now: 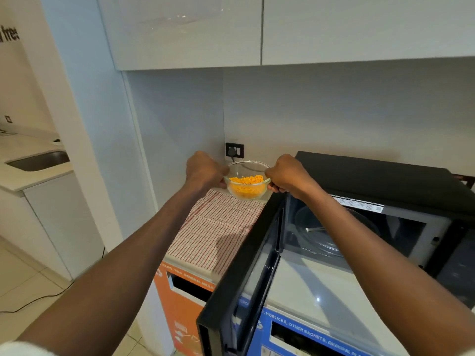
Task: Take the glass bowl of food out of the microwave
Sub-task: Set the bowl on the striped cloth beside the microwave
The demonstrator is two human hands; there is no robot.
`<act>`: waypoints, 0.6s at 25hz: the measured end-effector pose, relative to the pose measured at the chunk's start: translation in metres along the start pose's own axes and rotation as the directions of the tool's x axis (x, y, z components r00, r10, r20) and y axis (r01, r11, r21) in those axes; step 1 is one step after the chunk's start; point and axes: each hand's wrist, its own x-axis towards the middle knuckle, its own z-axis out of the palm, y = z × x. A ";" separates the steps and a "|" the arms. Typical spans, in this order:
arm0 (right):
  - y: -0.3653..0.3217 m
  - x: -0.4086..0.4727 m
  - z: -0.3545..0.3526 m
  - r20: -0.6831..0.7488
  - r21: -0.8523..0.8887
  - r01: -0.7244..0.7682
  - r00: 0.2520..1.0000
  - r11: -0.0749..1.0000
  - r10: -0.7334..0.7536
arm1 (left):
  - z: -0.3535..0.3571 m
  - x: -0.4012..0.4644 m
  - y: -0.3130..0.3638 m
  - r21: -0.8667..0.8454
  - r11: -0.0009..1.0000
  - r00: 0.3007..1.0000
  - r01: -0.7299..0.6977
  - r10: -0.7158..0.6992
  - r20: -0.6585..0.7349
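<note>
A clear glass bowl (247, 185) with orange shredded food hangs just above the far end of a red-striped cloth (218, 227), left of the microwave (385, 181). My left hand (205, 170) grips its left rim and my right hand (286, 174) grips its right rim. The microwave door (246, 273) stands wide open toward me. Inside the cavity only the glass turntable (331, 232) shows.
The cloth lies on a counter above an orange bin panel (185, 304) and a blue bin panel (308, 335). A wall socket with a plug (234, 150) is right behind the bowl. White cabinets (282, 29) hang overhead. A sink (41, 160) is at far left.
</note>
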 end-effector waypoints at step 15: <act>-0.028 0.100 0.128 0.105 -0.167 -0.247 0.958 0.955 0.266 | -0.002 0.137 -0.120 0.039 0.999 0.984 0.033 -0.039 0.172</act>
